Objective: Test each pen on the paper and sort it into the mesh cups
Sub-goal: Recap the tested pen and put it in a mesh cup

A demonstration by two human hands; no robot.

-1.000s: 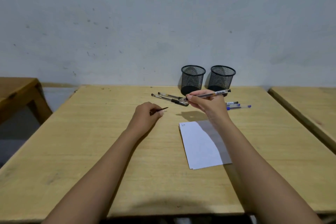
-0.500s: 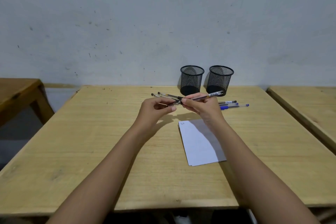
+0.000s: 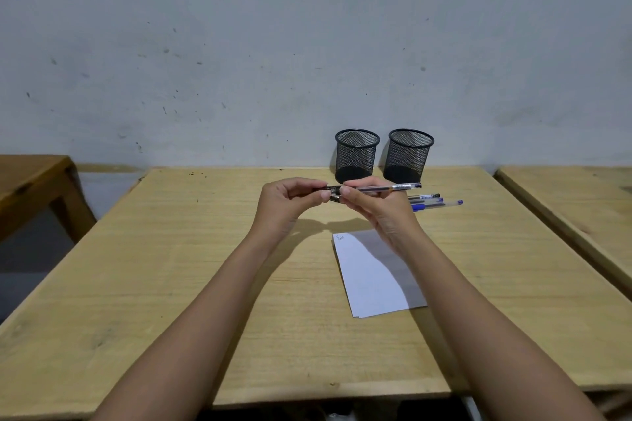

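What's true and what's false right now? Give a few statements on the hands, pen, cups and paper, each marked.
1. The left hand and right hand both hold one pen above the table. True.
2. The paper is blank. False: a scribble sits at its far left corner.
3. The left cup and right cup stand upright, side by side near the wall. True.
4. A pen sticks out of the right cup. False: no pen shows in either cup.
5. The spare pens lie on the paper. False: they lie on the table, beyond the right hand.
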